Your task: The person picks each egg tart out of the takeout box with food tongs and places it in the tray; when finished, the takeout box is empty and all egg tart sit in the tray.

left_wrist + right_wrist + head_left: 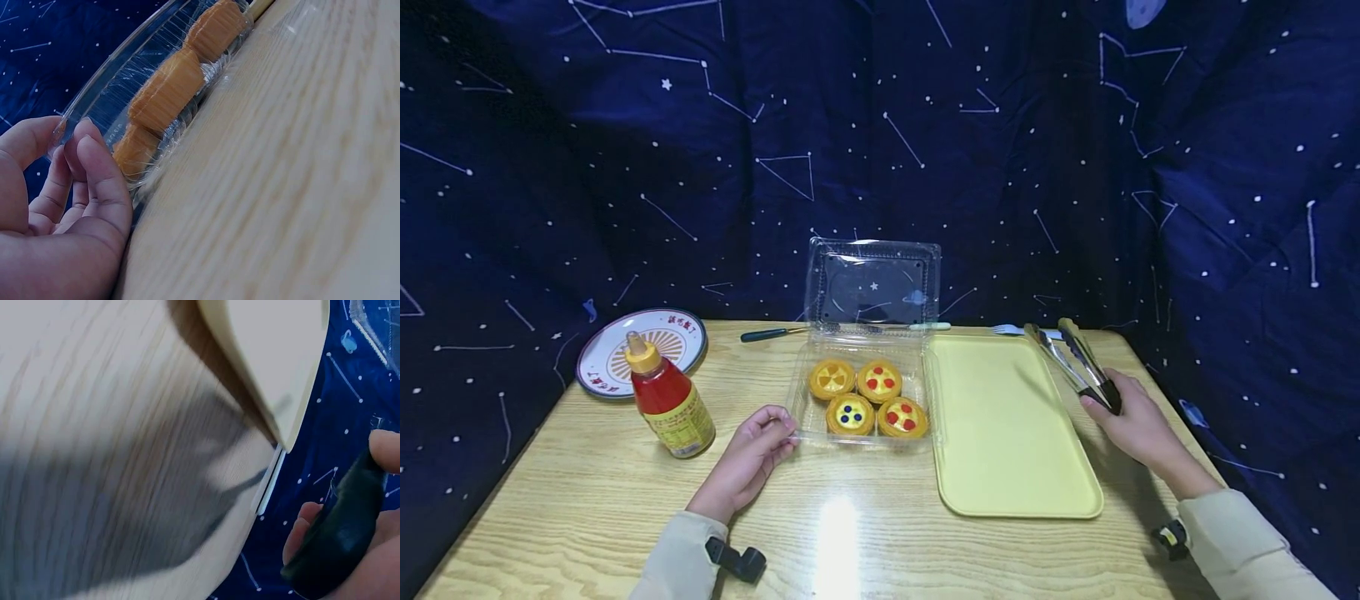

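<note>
My left hand (756,454) pinches the front left corner of a clear plastic clamshell box (807,423) whose lid (874,287) stands raised at the back. Several egg tarts sit inside: one with orange topping (832,379), one with blue dots (851,414), and two with red dots, one behind (879,380) and one in front (902,417). In the left wrist view, thumb and fingers meet at the box's rim (61,134). My right hand (1138,421) grips the black handles of metal tongs (1078,367) near the tray's right edge; their tan tips point away and stand apart.
A pale yellow tray (1011,433) lies right of the box. A white fork (1011,330) lies behind it. On the left stand a red sauce bottle (673,404) with a yellow cap and a patterned plate (681,329). A dark-handled utensil (767,334) lies at the back.
</note>
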`<state>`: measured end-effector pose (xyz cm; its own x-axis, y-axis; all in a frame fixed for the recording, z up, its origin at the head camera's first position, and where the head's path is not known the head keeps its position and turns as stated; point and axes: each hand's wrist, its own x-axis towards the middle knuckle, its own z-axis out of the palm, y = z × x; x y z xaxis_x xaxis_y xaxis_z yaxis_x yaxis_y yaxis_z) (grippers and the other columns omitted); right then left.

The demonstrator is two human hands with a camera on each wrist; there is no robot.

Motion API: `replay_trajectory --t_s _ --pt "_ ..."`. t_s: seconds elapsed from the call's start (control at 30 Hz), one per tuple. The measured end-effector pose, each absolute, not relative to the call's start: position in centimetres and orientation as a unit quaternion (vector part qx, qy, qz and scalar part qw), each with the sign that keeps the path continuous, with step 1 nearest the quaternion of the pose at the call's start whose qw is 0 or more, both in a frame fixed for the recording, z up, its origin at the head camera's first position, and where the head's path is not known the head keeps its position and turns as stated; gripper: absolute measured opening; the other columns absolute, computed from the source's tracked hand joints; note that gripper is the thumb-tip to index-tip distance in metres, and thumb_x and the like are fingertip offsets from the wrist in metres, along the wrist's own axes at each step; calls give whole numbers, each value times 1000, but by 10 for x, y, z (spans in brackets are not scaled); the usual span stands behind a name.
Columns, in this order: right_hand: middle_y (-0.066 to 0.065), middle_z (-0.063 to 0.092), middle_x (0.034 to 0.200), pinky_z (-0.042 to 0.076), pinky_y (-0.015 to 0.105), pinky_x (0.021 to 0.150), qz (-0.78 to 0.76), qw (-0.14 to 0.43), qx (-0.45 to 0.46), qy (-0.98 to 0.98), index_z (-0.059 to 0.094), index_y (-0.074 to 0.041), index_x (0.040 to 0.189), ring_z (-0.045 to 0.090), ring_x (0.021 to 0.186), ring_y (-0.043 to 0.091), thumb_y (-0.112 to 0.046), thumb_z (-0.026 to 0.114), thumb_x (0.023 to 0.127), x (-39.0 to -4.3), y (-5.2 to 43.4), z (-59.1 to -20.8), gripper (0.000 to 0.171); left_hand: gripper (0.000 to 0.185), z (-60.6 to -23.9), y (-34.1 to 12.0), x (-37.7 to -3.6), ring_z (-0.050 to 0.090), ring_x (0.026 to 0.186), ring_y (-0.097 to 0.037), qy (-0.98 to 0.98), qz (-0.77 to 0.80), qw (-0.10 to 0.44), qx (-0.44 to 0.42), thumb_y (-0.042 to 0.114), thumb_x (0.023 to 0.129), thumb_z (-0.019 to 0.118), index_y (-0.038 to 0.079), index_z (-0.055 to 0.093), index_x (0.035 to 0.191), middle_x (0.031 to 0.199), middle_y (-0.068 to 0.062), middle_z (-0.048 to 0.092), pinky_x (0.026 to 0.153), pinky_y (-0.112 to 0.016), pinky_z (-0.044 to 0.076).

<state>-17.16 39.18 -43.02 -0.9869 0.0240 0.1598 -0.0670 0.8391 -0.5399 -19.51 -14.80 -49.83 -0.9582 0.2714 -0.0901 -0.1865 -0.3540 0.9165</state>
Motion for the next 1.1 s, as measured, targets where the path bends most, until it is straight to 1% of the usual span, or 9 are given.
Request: replay_trajectory --t_s 0.07,0.2,0.4,0.67,0.8,0.9,1.0,1.1 --pt "41 39 134 33 68 93 286 76 7 -955 30 14 143 39 120 59 -33 55 101 -171 386 -427 67 8 -499 -148 -195 61 82 -11 550 822 142 37 4 97 58 12 55 98 89 1 60 74 -22 52" --pt "39 44 132 36 67 91 286 79 3 -955 31 9 144 43 118 59 -38 54 101 -171 374 -420 68 8 -499 -149 -195 61 83 -11 550 822 143 39 5 97 59 12 55 98 90 0 60 75 -22 52" --pt "37 48 130 38 65 90 289 99 12 -952 32 7 145 46 117 55 -41 55 100 -173 356 -413 70 8 -498 -149 -195 61 83 -11 551 821 145 39 5 98 59 12 55 98 90 1 59 76 -22 52" --pt "33 52 127 42 61 87 301 85 32 -949 32 4 146 52 112 49 -48 53 99 -173 331 -405 73 9 -496 -147 -194 61 83 -11 549 823 143 30 4 97 58 12 55 98 90 0 59 75 -22 52" --pt "30 49 134 40 61 91 307 88 60 -946 34 3 146 49 118 47 -46 54 100 -173 317 -402 71 8 -496 -147 -194 61 83 -12 551 822 143 28 4 98 58 11 55 98 90 -1 59 75 -22 52" --pt "29 46 138 38 62 95 311 98 85 -941 37 3 146 46 123 47 -41 57 100 -172 305 -397 67 8 -495 -147 -194 61 83 -12 554 820 144 30 4 98 57 11 54 99 90 0 60 75 -22 52" --pt "29 47 138 37 62 97 315 109 107 -937 38 1 145 46 124 47 -37 59 99 -172 293 -392 63 8 -495 -148 -194 61 83 -11 554 819 146 34 4 98 56 11 54 99 90 0 59 76 -22 52" --pt "25 50 135 39 59 96 318 111 122 -934 40 -2 145 49 121 43 -35 61 99 -172 283 -387 61 7 -494 -148 -194 61 83 -12 555 819 144 34 4 98 57 11 54 99 90 -1 59 76 -22 52"
